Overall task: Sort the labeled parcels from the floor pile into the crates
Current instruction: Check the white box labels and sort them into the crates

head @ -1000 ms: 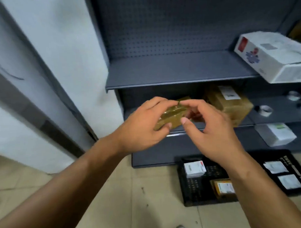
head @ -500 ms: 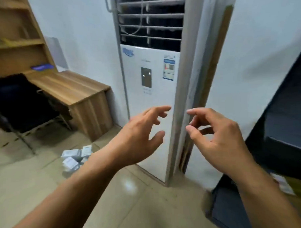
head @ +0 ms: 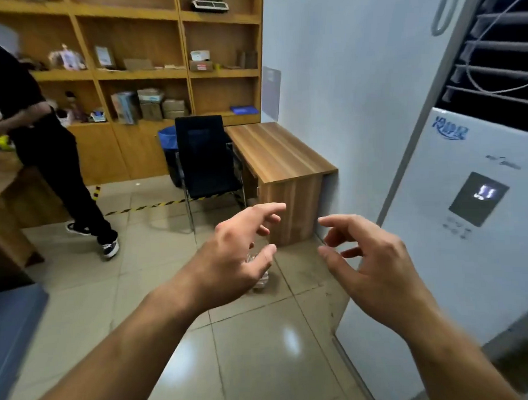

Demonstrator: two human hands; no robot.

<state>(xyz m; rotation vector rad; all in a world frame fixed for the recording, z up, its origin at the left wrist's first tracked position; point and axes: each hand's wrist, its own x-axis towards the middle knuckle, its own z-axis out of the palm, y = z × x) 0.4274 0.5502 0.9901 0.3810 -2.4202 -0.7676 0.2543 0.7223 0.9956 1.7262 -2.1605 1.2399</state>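
Left hand (head: 235, 260) and right hand (head: 376, 270): fingers (head: 266, 210) released, loosely spread, grasping nothing. Parcels (head: 261, 282) lie on the floor (head: 256, 349) below the left fingers, mostly hidden behind the thumb, blurred. A wooden tabletop (head: 273, 151) stands beyond the fingertips.

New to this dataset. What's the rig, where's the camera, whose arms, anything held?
No robot: a person wears one wide-angle head camera looking forward and down, so the bare arms are theirs. The left hand and right hand are raised, fingers loosely spread, holding nothing. Behind the left hand, something pale, probably parcels, lies on the tiled floor, mostly hidden. Beyond: a wooden desk, a black chair, and a white standing air conditioner on the right. Another person stands far left.
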